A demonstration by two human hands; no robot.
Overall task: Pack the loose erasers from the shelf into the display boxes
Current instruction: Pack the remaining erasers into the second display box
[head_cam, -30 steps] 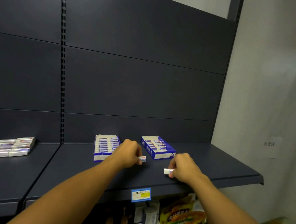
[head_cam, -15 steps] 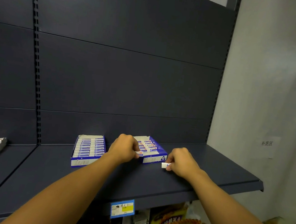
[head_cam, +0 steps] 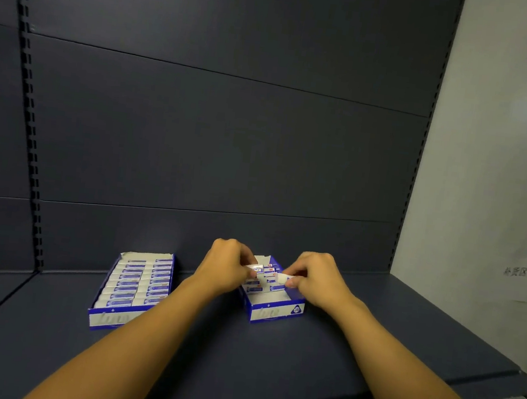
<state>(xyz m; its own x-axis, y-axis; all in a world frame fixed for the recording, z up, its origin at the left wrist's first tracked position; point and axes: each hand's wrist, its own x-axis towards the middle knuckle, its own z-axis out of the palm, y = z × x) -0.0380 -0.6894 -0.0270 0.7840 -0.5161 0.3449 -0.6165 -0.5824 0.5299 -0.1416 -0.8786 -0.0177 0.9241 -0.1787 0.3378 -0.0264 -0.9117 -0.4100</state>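
Hands over right display box: left hand pinches eraser, right hand pinches another eraser; left display box full.

Dark shelf with two display boxes.

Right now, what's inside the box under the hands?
The right display box holds some erasers at its back, its front part bare. Left hand and right hand each pinch an eraser, covering others.
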